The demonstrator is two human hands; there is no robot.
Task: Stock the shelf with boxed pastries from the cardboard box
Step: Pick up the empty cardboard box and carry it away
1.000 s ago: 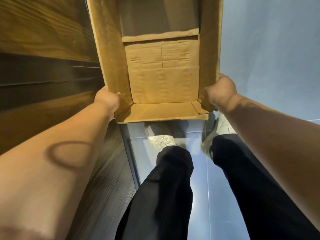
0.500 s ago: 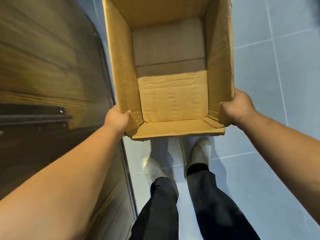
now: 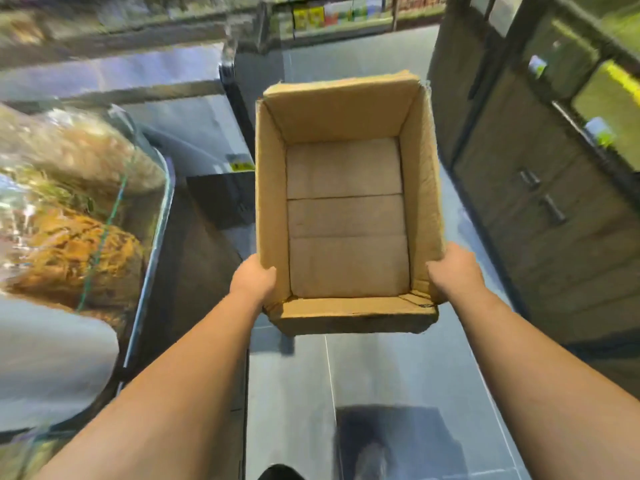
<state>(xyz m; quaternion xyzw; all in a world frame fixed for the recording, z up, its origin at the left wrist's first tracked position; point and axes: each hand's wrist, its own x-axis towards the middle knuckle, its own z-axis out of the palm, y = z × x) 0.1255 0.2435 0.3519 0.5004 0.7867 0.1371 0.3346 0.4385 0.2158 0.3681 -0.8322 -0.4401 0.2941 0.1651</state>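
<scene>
A brown cardboard box (image 3: 346, 216) is held out in front of me above the floor, its top open. Only bare cardboard bottom flaps show inside it; I see no boxed pastries in it. My left hand (image 3: 252, 276) grips the near left wall. My right hand (image 3: 452, 271) grips the near right wall. Both arms are stretched forward. Far back, a shelf (image 3: 346, 15) carries small coloured packages, blurred.
A glass-fronted display case (image 3: 157, 216) with wrapped golden baked goods (image 3: 65, 216) stands at the left. A dark wooden cabinet with handles (image 3: 540, 209) stands at the right. Grey floor tiles (image 3: 398, 368) run between them as an aisle. The picture is motion-blurred.
The view has lifted from my legs and the wooden panel to the shop aisle. The box stays in both hands, now held farther out and level.
</scene>
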